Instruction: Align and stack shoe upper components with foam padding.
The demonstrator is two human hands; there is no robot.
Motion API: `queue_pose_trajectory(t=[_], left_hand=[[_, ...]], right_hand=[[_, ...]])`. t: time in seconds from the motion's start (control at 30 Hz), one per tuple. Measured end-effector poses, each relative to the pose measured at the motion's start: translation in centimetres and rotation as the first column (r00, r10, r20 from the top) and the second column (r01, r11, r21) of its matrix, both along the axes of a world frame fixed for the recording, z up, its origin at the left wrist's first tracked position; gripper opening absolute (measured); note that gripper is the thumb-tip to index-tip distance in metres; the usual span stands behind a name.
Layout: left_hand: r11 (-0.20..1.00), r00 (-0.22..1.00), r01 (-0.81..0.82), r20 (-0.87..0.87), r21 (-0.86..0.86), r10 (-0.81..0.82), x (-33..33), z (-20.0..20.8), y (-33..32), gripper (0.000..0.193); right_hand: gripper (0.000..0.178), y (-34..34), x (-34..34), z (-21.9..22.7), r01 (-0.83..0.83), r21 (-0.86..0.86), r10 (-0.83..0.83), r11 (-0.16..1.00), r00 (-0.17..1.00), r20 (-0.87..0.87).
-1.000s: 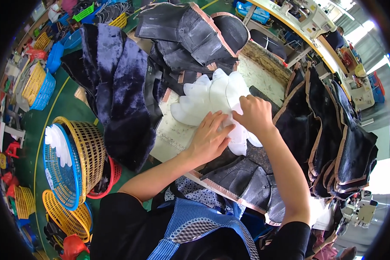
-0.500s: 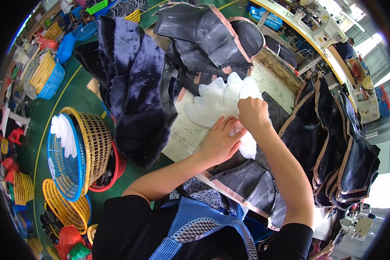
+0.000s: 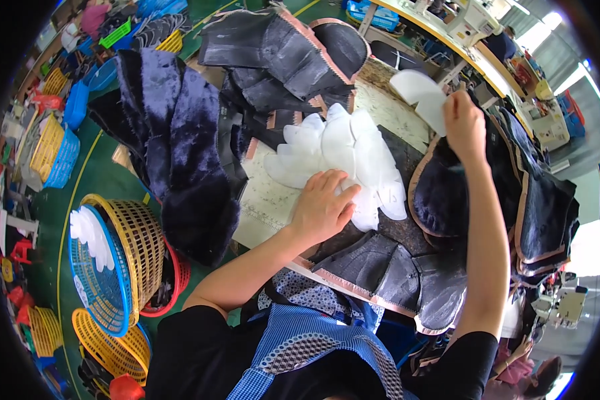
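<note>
Fanned out on the worktable (image 3: 259, 223) is a heap of thin white curved sheet pieces (image 3: 371, 157). My left hand (image 3: 323, 203) rests flat on the near left part of that heap, its fingers stretched out. Raised to the right, my right hand (image 3: 465, 127) pinches the edge of one white curved sheet piece (image 3: 420, 93), which hangs in the air apart from the heap. Just in front of the heap, a dark stitched piece with a pinkish edge (image 3: 393, 270) lies along the table's near side.
Dark plush pieces (image 3: 197, 160) drape over the table's left side. More dark pieces with pinkish edges lie stacked at the far side (image 3: 280, 53) and on the right (image 3: 547, 207). Baskets (image 3: 147, 247) stand at left, one holding white pieces. Sewing machines (image 3: 477, 23) line the far right.
My right hand has moved from the heap up and to the right, lifting a white sheet piece away. My left hand stays on the heap. The view has shifted slightly.
</note>
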State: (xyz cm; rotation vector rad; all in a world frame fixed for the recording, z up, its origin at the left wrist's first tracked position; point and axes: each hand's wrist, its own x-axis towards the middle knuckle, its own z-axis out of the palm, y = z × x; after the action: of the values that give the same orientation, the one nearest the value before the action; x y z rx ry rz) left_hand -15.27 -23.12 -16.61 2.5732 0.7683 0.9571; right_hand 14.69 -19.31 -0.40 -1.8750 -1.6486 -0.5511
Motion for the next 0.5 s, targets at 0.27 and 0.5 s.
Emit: queue_pose_trajectory(t=[0.27, 0.5], left_hand=[[0.588, 0.793, 0.459, 0.605, -0.666, 0.066, -0.4, 8.8, -0.1, 0.050], [0.160, 0.844, 0.352, 0.239, -0.922, -0.481, -5.0, 7.0, -6.9, 0.030]], right_hand=[[0.008, -14.1, -8.5, 2.5, -0.358, -0.258, 0.215, 0.897, 0.865, -0.453], [0.019, -28.8, -11.8, -4.2, -0.600, -0.427, -0.179, 0.677, 0.428, -0.886]])
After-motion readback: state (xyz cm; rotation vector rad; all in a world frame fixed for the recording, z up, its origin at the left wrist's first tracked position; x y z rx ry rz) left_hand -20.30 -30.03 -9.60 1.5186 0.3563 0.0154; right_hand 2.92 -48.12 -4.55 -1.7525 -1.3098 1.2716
